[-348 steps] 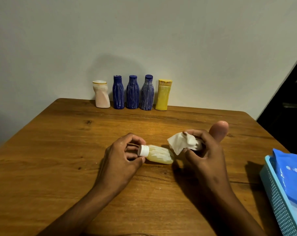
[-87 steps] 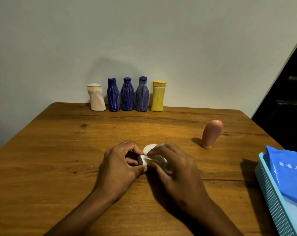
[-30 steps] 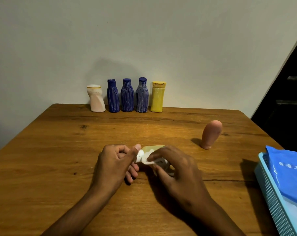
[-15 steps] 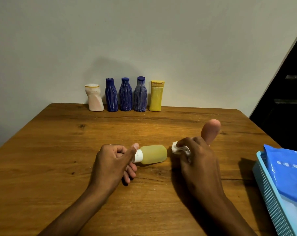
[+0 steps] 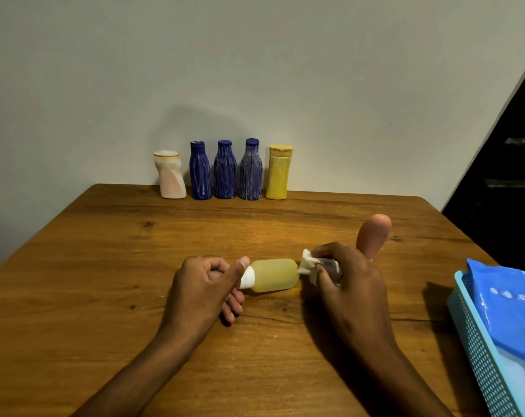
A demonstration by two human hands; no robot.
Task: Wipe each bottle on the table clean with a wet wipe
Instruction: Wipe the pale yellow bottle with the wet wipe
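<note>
Fingers [image 5: 225, 267] of the left hand [image 5: 201, 291] curl round the white cap of the pale yellow bottle [image 5: 274, 275], which I see lying sideways on the table [image 5: 105, 281]. Right hand [image 5: 350, 284] pinches a bunched wet wipe [image 5: 309, 266] against the bottle's base.

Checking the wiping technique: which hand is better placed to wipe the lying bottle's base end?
Right hand: it holds the crumpled white wet wipe against the pale yellow plastic bottle's base; left hand pinches the cap.
</note>
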